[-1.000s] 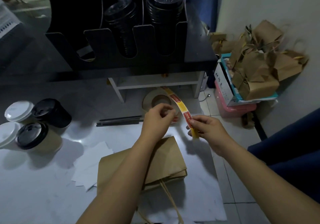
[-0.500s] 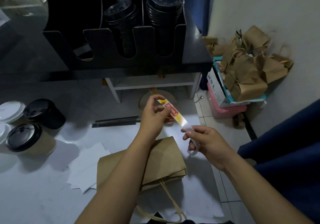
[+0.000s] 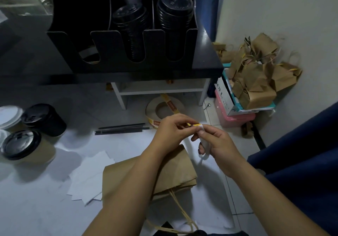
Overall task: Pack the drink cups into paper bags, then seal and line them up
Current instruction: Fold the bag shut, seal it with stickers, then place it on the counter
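Note:
My left hand (image 3: 172, 129) and my right hand (image 3: 214, 140) meet above the floor and pinch a yellow-and-red sticker strip (image 3: 196, 125) between their fingertips. White backing paper (image 3: 204, 144) curls down inside my right hand. The strip comes off a sticker roll (image 3: 164, 110) lying just beyond my hands. A flat stack of brown paper bags (image 3: 181, 171) with twine handles lies under my left forearm. Lidded drink cups stand at the left: a black cup (image 3: 44, 119), a kraft cup with a black lid (image 3: 23, 147) and white lids (image 3: 9, 115).
A black lid holder (image 3: 131, 40) sits on a dark shelf ahead. Black straws (image 3: 121, 128) lie on the floor. White paper sheets (image 3: 89, 175) lie left of the bags. Crumpled brown bags (image 3: 256, 75) fill boxes at the right wall. Blue fabric (image 3: 300, 162) is at the right.
My hands have come together; the stretch of strip between them has shortened to a small piece. The backing paper now curls down in my right hand.

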